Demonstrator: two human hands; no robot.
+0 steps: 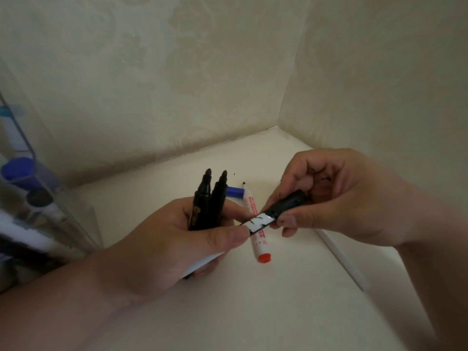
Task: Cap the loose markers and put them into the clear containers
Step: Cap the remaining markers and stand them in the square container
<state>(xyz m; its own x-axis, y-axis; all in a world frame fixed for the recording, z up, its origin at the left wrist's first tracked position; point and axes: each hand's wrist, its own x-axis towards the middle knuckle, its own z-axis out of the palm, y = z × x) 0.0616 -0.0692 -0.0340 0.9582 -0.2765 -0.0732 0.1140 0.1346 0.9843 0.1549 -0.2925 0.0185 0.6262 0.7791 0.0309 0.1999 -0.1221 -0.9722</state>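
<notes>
Cream worktop (253,312) fills the near ground. Above it the left hand (177,239) curls round two black markers (201,198), both uncapped with tips pointing away. Its thumb and forefinger also pinch the white end of a black-and-white marker (260,220). The right hand (342,198) grips that marker's black end from the right, fingers curled round it; whether that end is a cap I cannot tell. Beneath them a red marker (259,243) lies on the worktop, uncapped, tip far. A thin white stick (342,257) lies to the right. Just beyond the red marker lies a blue cap (235,192). At the left a clear container (50,188) holds capped markers (17,171).
</notes>
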